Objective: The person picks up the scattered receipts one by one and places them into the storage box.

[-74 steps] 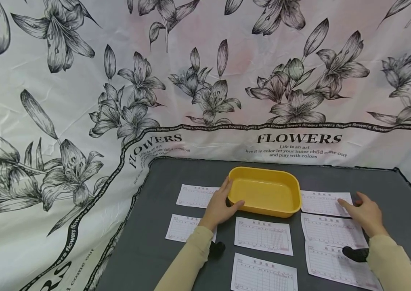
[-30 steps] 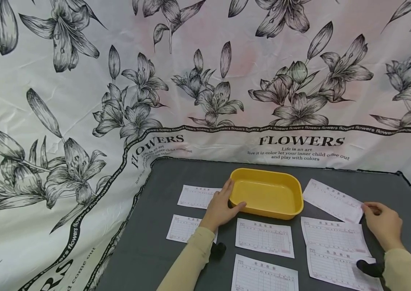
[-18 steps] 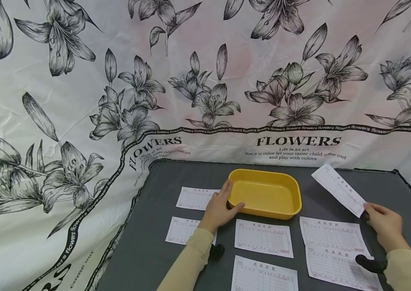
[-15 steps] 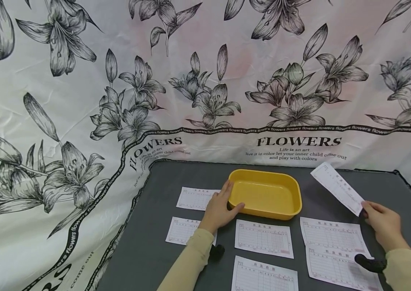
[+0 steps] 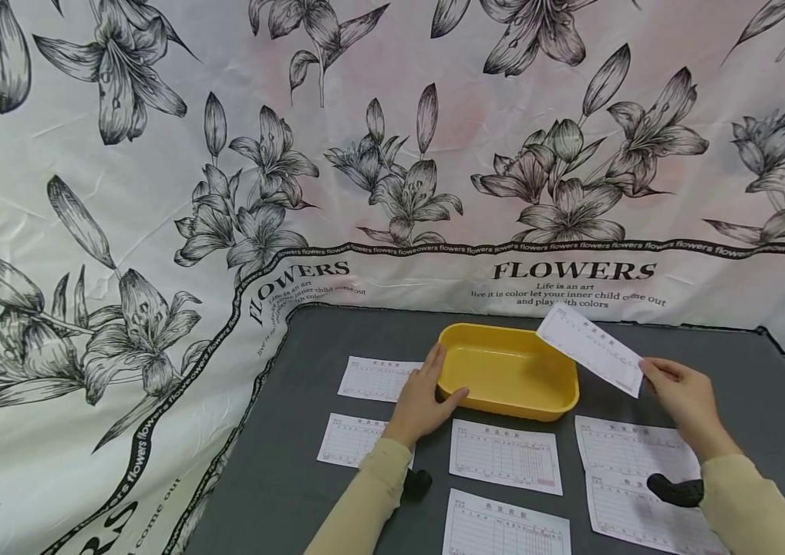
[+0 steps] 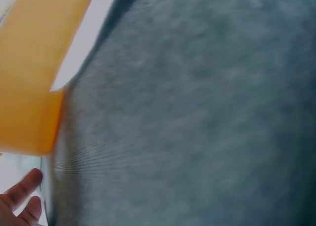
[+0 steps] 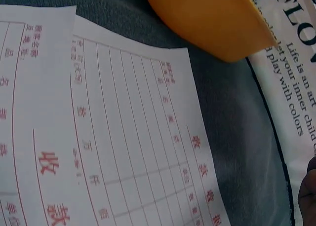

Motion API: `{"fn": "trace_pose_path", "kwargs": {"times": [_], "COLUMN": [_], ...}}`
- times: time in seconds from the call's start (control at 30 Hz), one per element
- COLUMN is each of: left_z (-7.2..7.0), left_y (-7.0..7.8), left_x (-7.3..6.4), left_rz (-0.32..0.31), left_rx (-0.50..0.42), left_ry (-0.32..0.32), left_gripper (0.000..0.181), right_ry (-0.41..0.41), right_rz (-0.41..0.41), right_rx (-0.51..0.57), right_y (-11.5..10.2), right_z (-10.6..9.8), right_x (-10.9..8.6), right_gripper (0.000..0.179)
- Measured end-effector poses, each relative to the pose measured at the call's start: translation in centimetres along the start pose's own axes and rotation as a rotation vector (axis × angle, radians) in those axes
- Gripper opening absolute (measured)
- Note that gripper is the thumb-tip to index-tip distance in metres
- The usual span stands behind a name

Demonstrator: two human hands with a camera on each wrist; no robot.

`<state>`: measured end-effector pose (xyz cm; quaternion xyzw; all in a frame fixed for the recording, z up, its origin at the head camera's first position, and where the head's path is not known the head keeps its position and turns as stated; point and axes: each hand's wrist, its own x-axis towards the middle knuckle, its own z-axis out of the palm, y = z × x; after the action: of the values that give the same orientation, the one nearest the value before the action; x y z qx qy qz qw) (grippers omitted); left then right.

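My left hand (image 5: 422, 401) rests against the left end of a yellow plastic basin (image 5: 559, 411), fingers along the side and thumb at the front wall. Between thumb and fingers, my right hand (image 5: 685, 397) pinches the right end of a white printed receipt slip (image 5: 590, 351). That slip is raised off the table and tilted, its far end overlapping the basin's back right corner in the head view. Nothing lies inside the basin. The right wrist view has two overlapping receipt slips (image 7: 133, 117) with red print, beside the yellow basin (image 7: 212, 18).
On the dark grey table (image 5: 323, 331), slips lie in front of the basin, such as a middle slip (image 5: 503, 456), and to its left, like the back left slip (image 5: 372, 378). Two more overlap under my right forearm. A flower-printed cloth (image 5: 392, 193) hangs behind and left.
My right hand has gripped the slip lying right of the basin, lifted it, and swung it left to the basin's right rim. My left hand has stayed on the basin.
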<state>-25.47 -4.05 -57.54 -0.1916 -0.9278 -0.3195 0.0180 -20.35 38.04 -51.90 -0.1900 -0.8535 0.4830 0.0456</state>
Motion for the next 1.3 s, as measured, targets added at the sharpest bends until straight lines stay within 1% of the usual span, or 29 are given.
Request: {"fn": "trace_pose_path", "kwargs": {"times": [0.13, 0.23, 0.43, 0.53, 0.67, 0.8, 0.93, 1.07, 1.17, 1.3], "left_z": [0.2, 0.4, 0.7, 0.7, 0.9, 0.9, 0.9, 0.8, 0.7, 0.6], "left_y": [0.0, 0.0, -0.2, -0.2, -0.4, -0.5, -0.6, -0.6, -0.4, -0.3], "left_x": [-0.2, -0.2, -0.1, -0.1, -0.1, -0.1, -0.2, -0.3, -0.2, -0.1], "left_rz": [0.000, -0.002, -0.005, -0.003, 0.007, 0.017, 0.010, -0.014, -0.027, -0.026], "left_rx": [-0.076, -0.126, -0.154, -0.160, -0.154, -0.158, -0.160, -0.157, -0.160, -0.163], "left_ry": [0.011, 0.017, 0.029, 0.033, 0.038, 0.039, 0.038, 0.028, 0.016, 0.006], "left_gripper": [0.093, 0.093, 0.094, 0.094, 0.094, 0.094, 0.095, 0.095, 0.095, 0.095], "right_ry": [-0.021, -0.020, -0.034, -0.036, -0.049, -0.047, -0.035, -0.007, 0.012, -0.003], "right_rz": [-0.054, -0.065, -0.049, -0.064, -0.113, -0.204, -0.287, -0.330, -0.363, -0.387], "right_rx": [-0.009, -0.019, -0.047, -0.074, -0.110, -0.168, -0.214, -0.246, -0.297, -0.380], "right_y": [-1.3, -2.1, -3.7, -4.4, -5.2, -5.7, -5.9, -6.2, -6.5, -6.9], "right_z": [1.3, 2.4, 4.5, 5.4, 6.3, 7.1, 8.3, 9.4, 9.9, 10.3], "right_x": [-0.2, -0.4, -1.1, -1.3, -1.8, -2.3, -2.6, -2.5, -2.2, -1.8], "right_gripper": [0.069, 0.066, 0.061, 0.057, 0.053, 0.048, 0.041, 0.032, 0.027, 0.027]}}
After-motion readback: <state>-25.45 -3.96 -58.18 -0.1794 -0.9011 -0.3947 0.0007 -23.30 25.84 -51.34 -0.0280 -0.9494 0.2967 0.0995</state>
